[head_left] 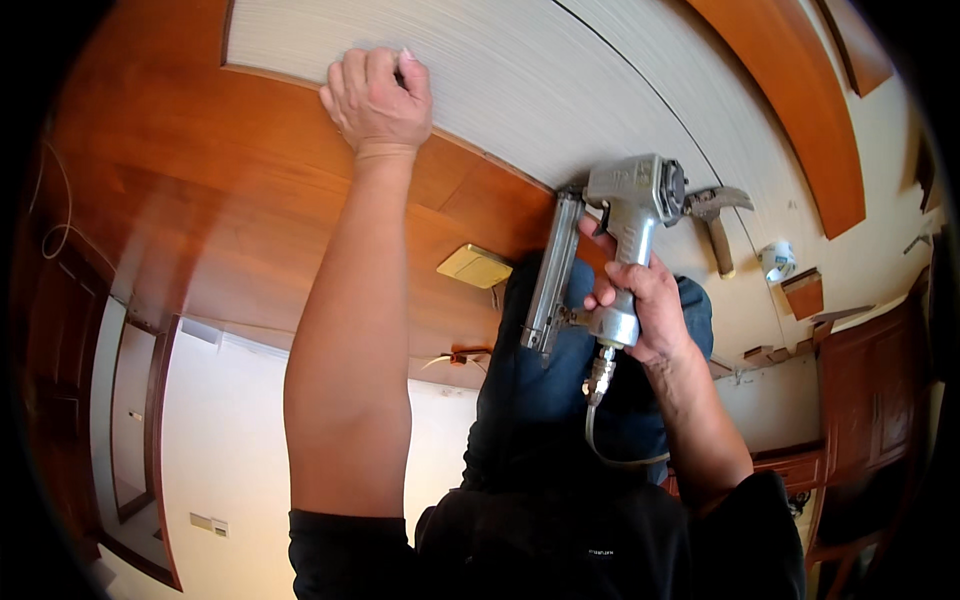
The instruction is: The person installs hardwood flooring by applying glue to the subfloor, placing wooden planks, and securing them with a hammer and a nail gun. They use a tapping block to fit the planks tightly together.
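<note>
My right grip (655, 305) is wrapped round the handle of a silver nail gun (632, 240), with a finger up near the trigger, so that one's firmly holding. My left grip (380, 105) is balled up on the pale panel (480, 70), just over its near edge. I can't tell if anything's tucked under the knuckles.

The bit I'd watch, imo, is nose versus seam. The panel's edge against the brown wood (250, 150) runs on a slant from upper left down to the right, and the gun's nose end sits right by the lower part of that line. Touching or just shy of it? No idea from this angle. The gun's head lies crosswise with the nose facing left, while the magazine (555, 265) runs down from it, leaning a bit left at the bottom. My left grip is up and to the left along the same seam, well apart from the nose, so the right is clearly the nearer one to that spot.

The air hose (590, 430) hangs off the handle's bottom end, and there's a hammer (715, 203) just right of the gun's head, so not loads of room on that side.
</note>
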### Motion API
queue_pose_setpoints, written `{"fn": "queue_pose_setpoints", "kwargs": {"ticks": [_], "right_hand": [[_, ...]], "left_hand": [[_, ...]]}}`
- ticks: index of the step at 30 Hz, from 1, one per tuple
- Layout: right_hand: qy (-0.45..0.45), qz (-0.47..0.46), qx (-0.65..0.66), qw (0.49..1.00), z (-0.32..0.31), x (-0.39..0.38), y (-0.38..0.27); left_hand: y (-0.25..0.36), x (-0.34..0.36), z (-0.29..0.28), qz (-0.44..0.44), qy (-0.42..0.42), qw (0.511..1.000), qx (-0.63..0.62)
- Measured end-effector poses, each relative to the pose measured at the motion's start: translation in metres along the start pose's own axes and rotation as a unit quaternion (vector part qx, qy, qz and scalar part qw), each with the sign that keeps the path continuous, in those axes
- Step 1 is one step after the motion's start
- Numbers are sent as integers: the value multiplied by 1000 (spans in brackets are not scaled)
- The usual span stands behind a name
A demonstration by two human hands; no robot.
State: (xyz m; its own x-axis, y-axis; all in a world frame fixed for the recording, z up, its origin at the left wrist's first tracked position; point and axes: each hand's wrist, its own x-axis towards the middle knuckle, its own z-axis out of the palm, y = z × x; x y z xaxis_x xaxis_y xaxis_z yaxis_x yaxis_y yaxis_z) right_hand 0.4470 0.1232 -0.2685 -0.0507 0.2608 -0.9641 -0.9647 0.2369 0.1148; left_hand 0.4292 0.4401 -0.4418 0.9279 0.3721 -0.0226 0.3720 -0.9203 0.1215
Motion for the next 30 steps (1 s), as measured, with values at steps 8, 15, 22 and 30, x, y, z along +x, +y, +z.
{"fn": "queue_pose_setpoints", "kwargs": {"ticks": [8,15,22,30], "right_hand": [[55,-52,-53,996,-55,-44,1],[27,-47,79,995,-118,-47,17],[43,-63,26,997,-122,-45,21],[74,-76,21,994,-136,-45,8]], "left_hand": [[-2,-2,4,19,20,1000,14],[-7,-5,4,6,12,1000,12],[-8,-4,8,4,9,1000,9],[-6,-3,7,39,41,998,6]]}}
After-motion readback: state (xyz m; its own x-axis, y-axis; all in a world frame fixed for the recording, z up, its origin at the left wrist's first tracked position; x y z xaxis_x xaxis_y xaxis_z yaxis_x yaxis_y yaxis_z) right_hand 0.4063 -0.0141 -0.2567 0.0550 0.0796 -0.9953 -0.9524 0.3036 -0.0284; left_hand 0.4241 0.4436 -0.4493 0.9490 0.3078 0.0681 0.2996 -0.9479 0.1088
